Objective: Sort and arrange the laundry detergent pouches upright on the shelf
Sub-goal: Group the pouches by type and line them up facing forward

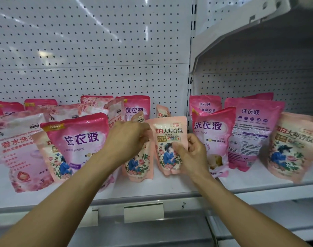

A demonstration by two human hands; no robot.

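Note:
A small peach pouch with a lady in blue [167, 138] stands upright mid-shelf; my right hand [189, 155] grips its right edge, thumb on its front. My left hand [127, 139] pinches the top of a second peach pouch [137, 166] just to the left, partly hidden behind the hand. Bright pink pouches stand around them: one front left [77, 139], one right of my hands [214, 136]. More peach pouches stand behind [162, 111] and at the far right [292, 147].
The white shelf board [152, 188] has a front rail with price-tag holders [143, 210]. A pale rose-print pouch [18, 150] leans at far left, with more pink pouches in the back row. Pegboard [98, 50] backs the shelf. An upper shelf [259, 36] overhangs at right.

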